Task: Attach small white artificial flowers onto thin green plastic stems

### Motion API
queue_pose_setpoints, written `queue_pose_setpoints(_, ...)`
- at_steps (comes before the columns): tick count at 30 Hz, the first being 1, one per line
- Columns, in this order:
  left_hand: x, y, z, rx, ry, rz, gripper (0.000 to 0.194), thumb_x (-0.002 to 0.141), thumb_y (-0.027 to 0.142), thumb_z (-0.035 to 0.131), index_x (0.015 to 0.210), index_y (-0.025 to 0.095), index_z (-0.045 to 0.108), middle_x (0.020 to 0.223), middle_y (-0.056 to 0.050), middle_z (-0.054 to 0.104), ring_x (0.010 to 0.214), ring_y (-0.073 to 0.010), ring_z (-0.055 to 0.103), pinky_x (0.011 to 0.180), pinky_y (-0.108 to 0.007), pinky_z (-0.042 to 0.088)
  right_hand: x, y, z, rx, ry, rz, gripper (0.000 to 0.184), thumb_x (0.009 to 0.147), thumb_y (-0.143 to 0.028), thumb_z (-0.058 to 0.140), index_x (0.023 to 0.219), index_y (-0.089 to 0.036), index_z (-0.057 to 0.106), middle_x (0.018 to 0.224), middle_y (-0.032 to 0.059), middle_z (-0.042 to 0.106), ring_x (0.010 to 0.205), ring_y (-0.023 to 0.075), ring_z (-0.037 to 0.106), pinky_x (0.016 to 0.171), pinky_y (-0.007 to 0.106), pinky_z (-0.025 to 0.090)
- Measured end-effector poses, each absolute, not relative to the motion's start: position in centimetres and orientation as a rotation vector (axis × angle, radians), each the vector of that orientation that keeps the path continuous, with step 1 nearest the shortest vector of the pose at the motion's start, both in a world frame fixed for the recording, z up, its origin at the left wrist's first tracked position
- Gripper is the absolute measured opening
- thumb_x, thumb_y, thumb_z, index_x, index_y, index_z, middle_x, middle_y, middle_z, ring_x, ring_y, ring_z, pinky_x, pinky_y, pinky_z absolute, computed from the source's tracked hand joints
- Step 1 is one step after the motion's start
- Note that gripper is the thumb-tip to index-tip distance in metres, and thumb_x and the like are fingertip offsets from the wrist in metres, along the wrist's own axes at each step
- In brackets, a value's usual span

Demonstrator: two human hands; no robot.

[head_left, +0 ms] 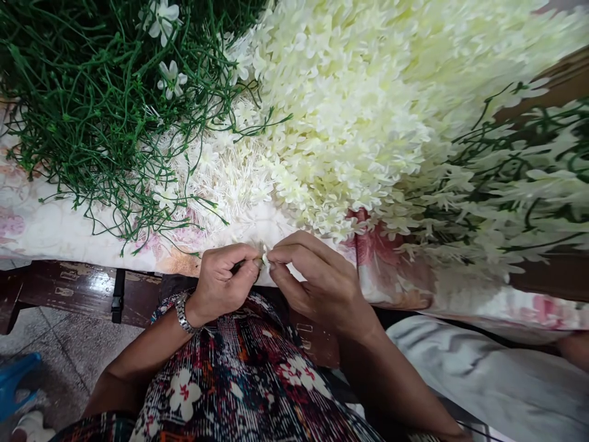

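Just in front of my body, above the table's near edge, my left hand [231, 274] and my right hand [317, 279] meet fingertip to fingertip. My right thumb and index finger pinch a small white artificial flower [265, 255]. The left thumb and forefinger are pressed together at its other side, where a tiny bit of green stem shows; most of that stem is hidden by the fingers. Beyond the hands, loose white artificial flowers [350, 104] lie in a large heap. Left of them is a tangled pile of green plastic stems [105, 110], a few carrying white flowers.
A flowered cloth [92, 230] covers the table. White flowers on green stems [519, 184] lie at the right. Beside me sits another person, whose light grey trouser leg [488, 374] shows. A blue plastic object [18, 380] stands on the floor at the left.
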State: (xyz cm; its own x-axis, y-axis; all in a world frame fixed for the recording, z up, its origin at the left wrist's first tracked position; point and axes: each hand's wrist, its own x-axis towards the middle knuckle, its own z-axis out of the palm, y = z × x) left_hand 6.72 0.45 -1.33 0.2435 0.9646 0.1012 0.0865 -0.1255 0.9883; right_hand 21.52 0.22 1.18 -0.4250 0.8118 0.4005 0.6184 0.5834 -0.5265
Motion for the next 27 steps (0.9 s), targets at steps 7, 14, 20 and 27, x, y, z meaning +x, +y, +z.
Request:
queue_pose_setpoints(7,6.6,0.2,-1.6,0.973,0.892,1.084,0.014,0.073,0.026,0.056,0.067,0.014,0.059,0.05,0.003,0.045,0.043,-0.0051,0.035,0.041,-0.018,0.03,21.8,0.0,2.7,-1.185,-2.043,0.47,0.021,0.071,-0.008,0.054,0.09,-0.018,0.053,0.078,0.0034,0.055,0.073,0.0125,0.053,0.062,0.026,0.045)
queue_pose_setpoints(14,6.0,0.3,-0.8,0.531,0.696,1.034,0.016,0.064,0.028,0.065,0.063,0.015,0.057,0.042,0.004,0.047,0.032,-0.0033,0.035,0.034,-0.016,0.03,22.0,-0.7,3.1,-1.082,-1.902,0.473,0.025,0.07,-0.007,0.054,0.091,-0.02,0.056,0.078,0.0025,0.056,0.071,0.0128,0.054,0.059,0.027,0.045)
queue_pose_setpoints(20,6.0,0.3,0.1,0.374,0.654,1.017,0.012,0.061,0.021,0.066,0.065,0.016,0.055,0.039,0.006,0.047,0.03,-0.0031,0.035,0.034,-0.016,0.033,21.0,-0.7,3.3,-1.016,-1.97,0.436,0.028,0.068,-0.007,0.057,0.093,-0.018,0.054,0.08,0.0034,0.055,0.072,0.0121,0.053,0.06,0.026,0.046)
queue_pose_setpoints(27,6.4,0.4,0.5,0.347,0.712,1.044,0.011,0.06,0.02,0.064,0.062,0.015,0.054,0.04,0.007,0.046,0.03,-0.0019,0.034,0.032,-0.014,0.029,19.5,0.0,3.4,-0.997,-1.997,0.198,0.019,0.069,-0.008,0.056,0.086,-0.016,0.053,0.074,0.0038,0.054,0.069,0.0128,0.051,0.059,0.027,0.047)
